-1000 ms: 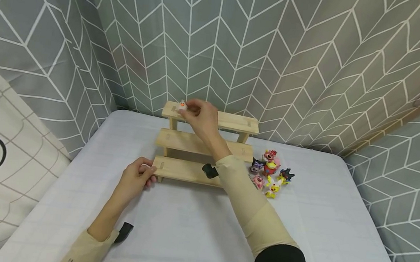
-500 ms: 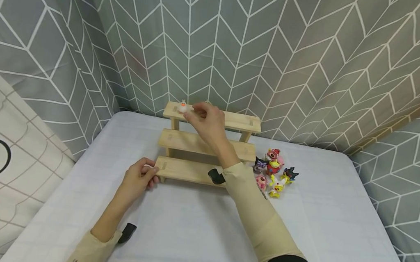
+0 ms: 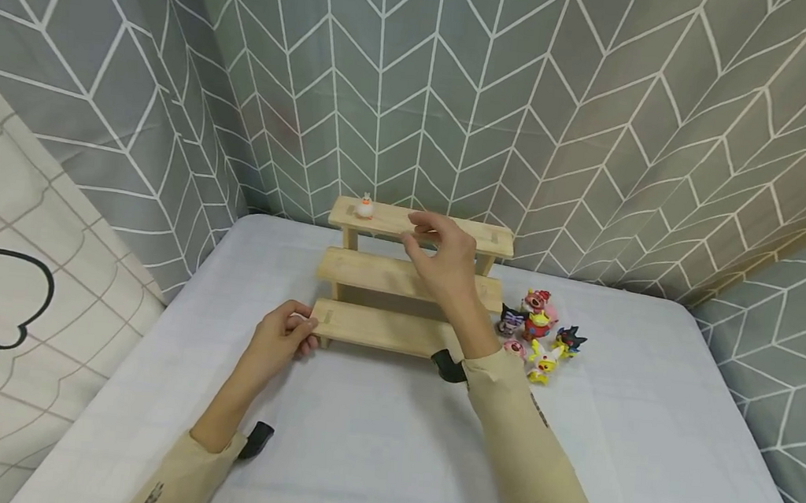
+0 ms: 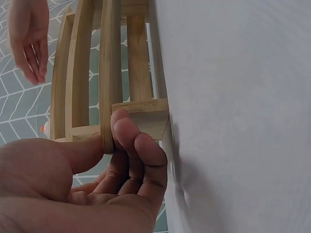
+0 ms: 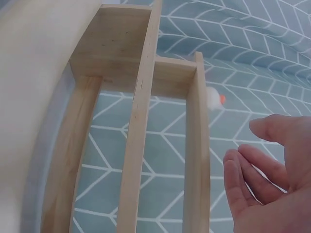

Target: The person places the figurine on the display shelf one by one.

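A three-tier wooden display rack (image 3: 383,328) stands on the white-covered table. My left hand (image 3: 280,338) grips the left end of its lowest shelf, thumb on top and fingers curled beneath, as the left wrist view shows at the shelf end (image 4: 108,131). On the top shelf, near its left end, a small white figurine (image 3: 364,207) with an orange patch stands upright. My right hand (image 3: 448,259) hovers in front of the upper shelves, right of the figurine and apart from it. Nothing lies between its loosely bent fingers (image 5: 260,179).
Several small colourful figurines (image 3: 538,325) cluster on the table (image 3: 631,427) just right of the rack. A grey patterned curtain (image 3: 458,90) hangs close behind the rack and along the sides.
My right hand has let go of the white figurine, which stays on the top shelf, and has drawn back to the right. My left hand keeps its grip on the rack.
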`<state>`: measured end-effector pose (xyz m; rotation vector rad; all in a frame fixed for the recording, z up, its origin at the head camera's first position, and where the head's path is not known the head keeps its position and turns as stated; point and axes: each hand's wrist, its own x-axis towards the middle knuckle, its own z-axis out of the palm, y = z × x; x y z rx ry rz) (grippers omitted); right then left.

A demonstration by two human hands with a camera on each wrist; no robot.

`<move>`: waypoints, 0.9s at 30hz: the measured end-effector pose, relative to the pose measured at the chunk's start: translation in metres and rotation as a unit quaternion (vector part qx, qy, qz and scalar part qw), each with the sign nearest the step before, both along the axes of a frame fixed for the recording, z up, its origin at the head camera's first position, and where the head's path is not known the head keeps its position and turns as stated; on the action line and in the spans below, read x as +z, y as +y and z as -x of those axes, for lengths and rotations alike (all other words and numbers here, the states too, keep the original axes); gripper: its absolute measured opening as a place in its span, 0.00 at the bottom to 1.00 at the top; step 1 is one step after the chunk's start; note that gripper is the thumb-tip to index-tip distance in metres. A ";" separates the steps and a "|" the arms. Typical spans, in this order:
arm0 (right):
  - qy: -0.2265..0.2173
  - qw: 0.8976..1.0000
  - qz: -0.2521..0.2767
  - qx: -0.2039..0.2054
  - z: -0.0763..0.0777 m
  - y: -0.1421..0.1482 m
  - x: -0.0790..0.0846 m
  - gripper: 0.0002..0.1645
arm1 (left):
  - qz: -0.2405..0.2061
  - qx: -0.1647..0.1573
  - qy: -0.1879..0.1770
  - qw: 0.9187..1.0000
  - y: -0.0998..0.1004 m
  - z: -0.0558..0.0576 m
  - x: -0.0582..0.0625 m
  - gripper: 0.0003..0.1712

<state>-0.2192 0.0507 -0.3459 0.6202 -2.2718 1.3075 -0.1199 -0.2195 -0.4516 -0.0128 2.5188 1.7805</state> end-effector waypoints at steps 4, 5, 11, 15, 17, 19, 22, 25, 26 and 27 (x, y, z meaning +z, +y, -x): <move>0.000 1.000 0.014 -0.020 -0.012 0.015 -0.005 0.14 | 0.003 -0.004 0.000 1.000 0.003 0.003 0.000 0.15; -0.005 1.000 0.018 -0.022 -0.016 0.018 -0.006 0.14 | 0.006 -0.001 0.000 1.000 0.003 0.003 0.000 0.15; -0.032 0.997 0.058 -0.048 -0.032 0.034 -0.021 0.10 | 0.012 0.003 -0.003 1.000 0.002 0.003 0.001 0.15; -0.052 0.994 0.068 -0.070 -0.044 0.045 -0.034 0.07 | 0.011 -0.010 -0.006 1.000 0.004 0.004 0.001 0.17; -0.060 0.993 0.062 -0.079 -0.049 0.050 -0.039 0.06 | 0.013 -0.015 -0.003 1.000 0.005 0.004 0.001 0.17; -0.057 0.993 0.059 -0.084 -0.052 0.054 -0.041 0.05 | 0.014 -0.017 -0.001 1.000 0.005 0.005 0.001 0.17; -0.054 0.993 0.060 -0.090 -0.054 0.059 -0.044 0.05 | 0.022 -0.012 0.001 1.000 0.004 0.006 0.000 0.16; -0.055 0.992 0.070 -0.088 -0.056 0.063 -0.047 0.04 | 0.026 -0.009 -0.001 1.000 0.002 0.005 -0.001 0.16; -0.057 0.992 0.072 -0.088 -0.056 0.065 -0.048 0.04 | 0.024 -0.009 -0.002 1.000 0.001 0.004 -0.002 0.16; -0.059 0.992 0.076 -0.087 -0.057 0.066 -0.049 0.04 | 0.025 -0.010 -0.003 1.000 0.001 0.004 -0.002 0.17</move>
